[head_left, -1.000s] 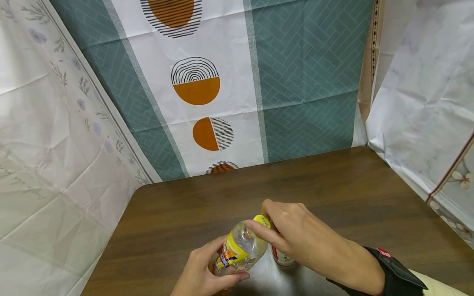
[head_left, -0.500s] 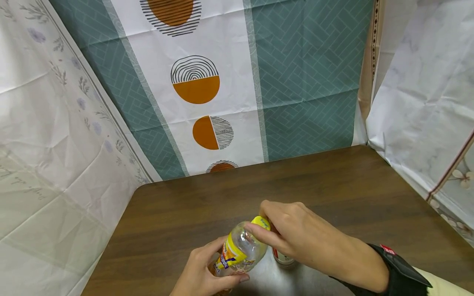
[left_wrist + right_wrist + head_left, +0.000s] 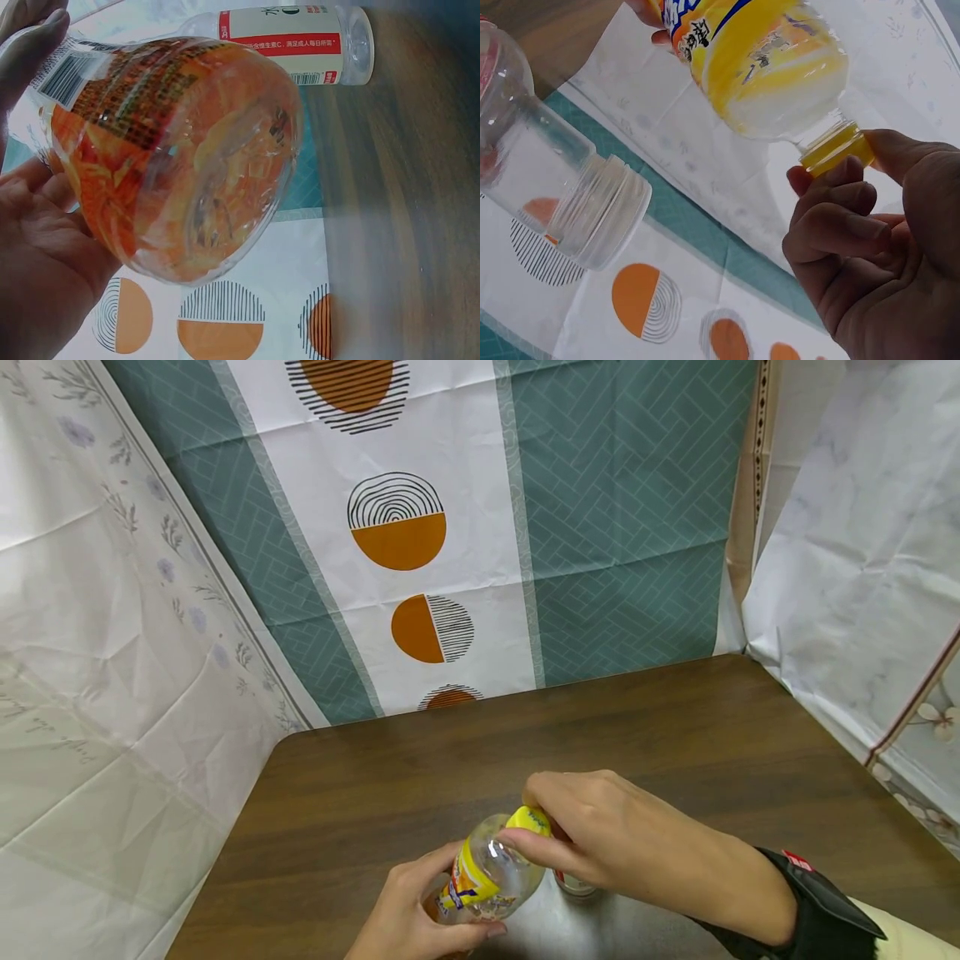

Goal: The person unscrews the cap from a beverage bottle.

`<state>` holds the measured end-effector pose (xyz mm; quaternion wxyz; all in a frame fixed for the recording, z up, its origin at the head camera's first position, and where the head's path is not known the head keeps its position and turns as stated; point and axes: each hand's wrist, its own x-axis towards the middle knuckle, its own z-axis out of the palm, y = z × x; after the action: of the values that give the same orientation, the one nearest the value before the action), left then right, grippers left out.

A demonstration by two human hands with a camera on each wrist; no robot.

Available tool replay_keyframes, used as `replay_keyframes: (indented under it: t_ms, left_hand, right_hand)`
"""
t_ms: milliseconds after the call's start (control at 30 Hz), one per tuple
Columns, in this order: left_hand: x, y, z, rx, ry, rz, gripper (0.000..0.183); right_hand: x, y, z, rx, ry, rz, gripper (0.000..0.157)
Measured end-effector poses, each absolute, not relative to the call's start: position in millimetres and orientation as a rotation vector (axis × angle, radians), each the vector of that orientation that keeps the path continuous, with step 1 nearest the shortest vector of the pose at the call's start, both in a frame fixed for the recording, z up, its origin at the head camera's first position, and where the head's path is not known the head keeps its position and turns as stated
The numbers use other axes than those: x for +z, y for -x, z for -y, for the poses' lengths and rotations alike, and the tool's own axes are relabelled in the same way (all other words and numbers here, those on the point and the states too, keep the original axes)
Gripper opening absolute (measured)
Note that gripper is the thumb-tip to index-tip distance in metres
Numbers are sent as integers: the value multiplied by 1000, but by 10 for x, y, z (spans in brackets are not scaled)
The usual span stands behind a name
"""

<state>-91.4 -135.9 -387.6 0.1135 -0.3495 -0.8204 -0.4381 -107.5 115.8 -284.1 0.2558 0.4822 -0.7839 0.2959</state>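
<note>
A clear plastic bottle [image 3: 517, 872] with a yellow and orange label is held tilted above the table. My left hand [image 3: 420, 902] grips its body, thumb on the near side and fingers on the far side. At the upper end, my right hand [image 3: 600, 827] pinches the yellow cap [image 3: 534, 820] between thumb and fingers. In the right wrist view that cap [image 3: 840, 150] sits at the bottle's neck, with some clear thread showing below it. The left wrist view looks at the bottle's orange-printed base end [image 3: 217, 165].
A second clear bottle [image 3: 285, 46] with a white and red label stands on the brown wooden table [image 3: 360, 802]. In the head view my right hand mostly covers it. Patterned cloths [image 3: 622, 527] hang behind the table and along both sides.
My right hand and the yellow cap have shifted slightly down, and the right wrist has turned a little, its forearm moving toward the lower right. The left hand has stayed nearly still.
</note>
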Motion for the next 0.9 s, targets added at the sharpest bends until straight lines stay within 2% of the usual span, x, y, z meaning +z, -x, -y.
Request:
replay_keyframes:
  t_ms: [200, 533, 900]
  left_hand:
    - [-3848, 915, 1359, -1298, 1061, 2403, 60]
    - [-3598, 827, 1300, -1330, 1127, 2382, 57]
    - [-3584, 831, 1326, -1421, 1156, 2460, 56]
  right_hand:
    - [-2821, 1083, -1165, 747, -1364, 2057, 34]
    - [-2813, 1087, -1180, 714, -1436, 1971, 28]
    - [-2796, 1094, -1188, 657, -1501, 1918, 28]
